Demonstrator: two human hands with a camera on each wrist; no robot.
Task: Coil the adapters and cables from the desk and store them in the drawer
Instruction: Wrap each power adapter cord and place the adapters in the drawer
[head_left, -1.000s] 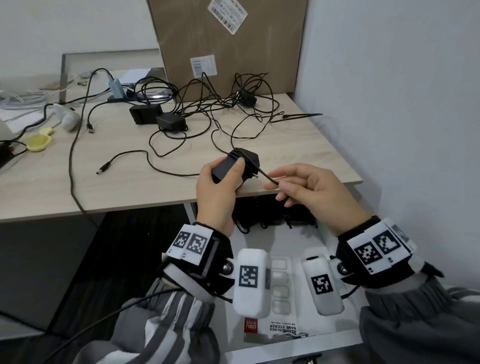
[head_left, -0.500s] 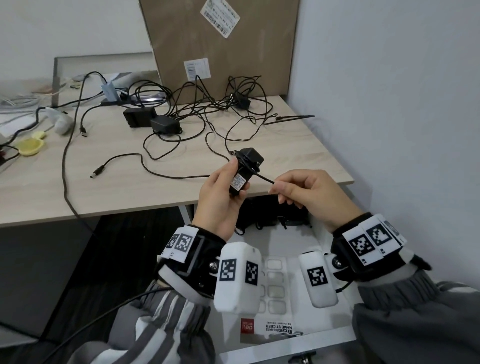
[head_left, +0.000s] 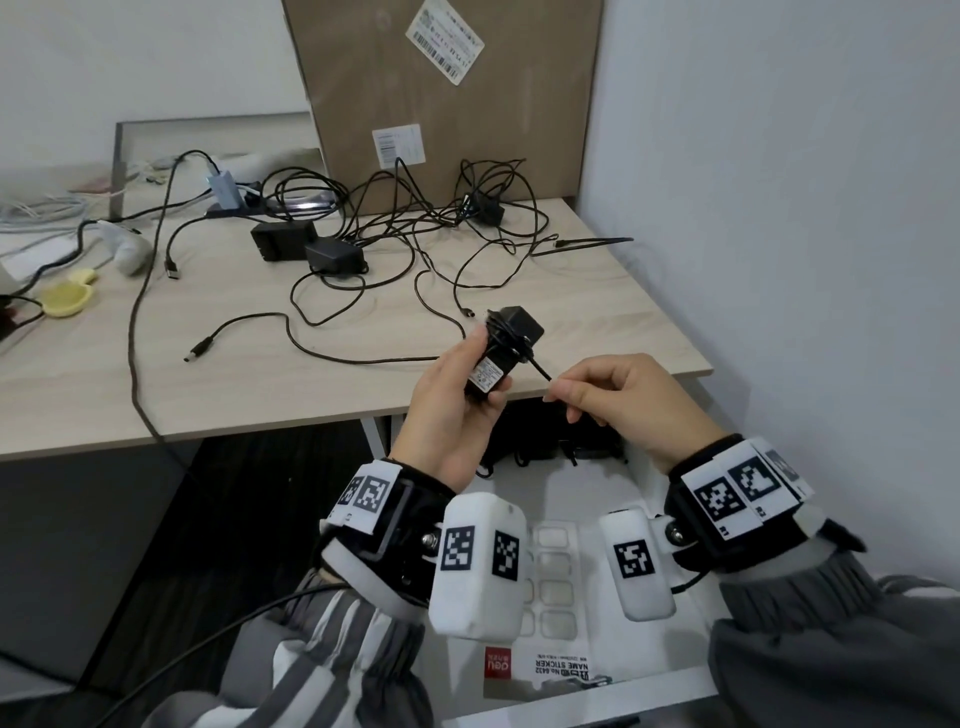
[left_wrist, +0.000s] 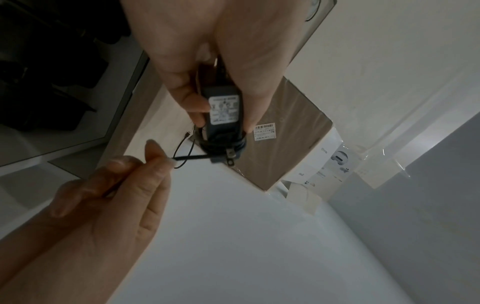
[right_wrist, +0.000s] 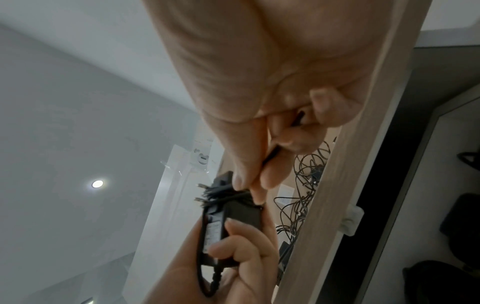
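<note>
My left hand (head_left: 452, 400) grips a black adapter (head_left: 501, 353) upright above the desk's front edge, its white label facing me. Its thin black cable (head_left: 537, 368) is wound round the body near the plug prongs (left_wrist: 230, 157). My right hand (head_left: 563, 391) pinches the short free end of that cable between thumb and forefinger, just right of the adapter. The left wrist view shows the cable (left_wrist: 192, 158) taut between the adapter (left_wrist: 224, 115) and my right fingertips (left_wrist: 158, 162). Below both hands the white drawer (head_left: 644, 499) stands open, with dark adapters (head_left: 545, 441) at its back.
On the wooden desk (head_left: 104, 374) lies a tangle of black cables (head_left: 441, 228) with two black adapters (head_left: 311, 249) and another (head_left: 488, 210) by a cardboard box (head_left: 447, 93). A yellow object (head_left: 65, 299) sits far left. A wall closes the right side. A sticker sheet (head_left: 556, 675) lies in the drawer.
My left hand has turned the adapter from lying sideways to upright, label now toward me. The right hand still pinches the cable end and stays close beside it.
</note>
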